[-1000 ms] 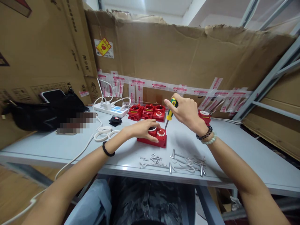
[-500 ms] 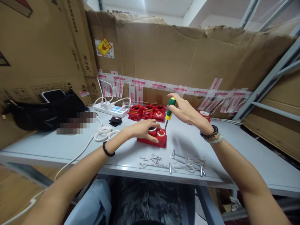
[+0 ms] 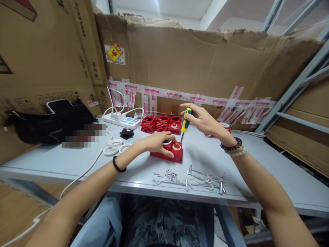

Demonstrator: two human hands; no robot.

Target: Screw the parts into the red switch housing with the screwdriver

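Far left of the grey table (image 3: 269, 171): black fabric bag (image 3: 46, 125), then a white power strip with blue sockets (image 3: 122, 121) and coiled white cable rings (image 3: 115, 145). Left hand (image 3: 156, 141) lies flat and closed down over the near-left part of the red plastic switch housing (image 3: 168, 152), fingers curled over its white ring, pinning it to the table at centre, just ahead of the person. Housing looks like a low rectangular block with a round red button cap on top; its right half shows, the left is hidden under the hand. Right hand (image 3: 203, 120) is clamped by its fingertips on the green-and-yellow handle of a small screwdriver (image 3: 184, 125), shaft nearly upright, tip down at the housing's back right corner. Step in hand, by my reading: driving a screw there; next calls for steady downward pressure and a twist while the left holds firm. Behind: row of similar red housings (image 3: 161, 123). Near edge: loose silver screws and pins (image 3: 189, 178).
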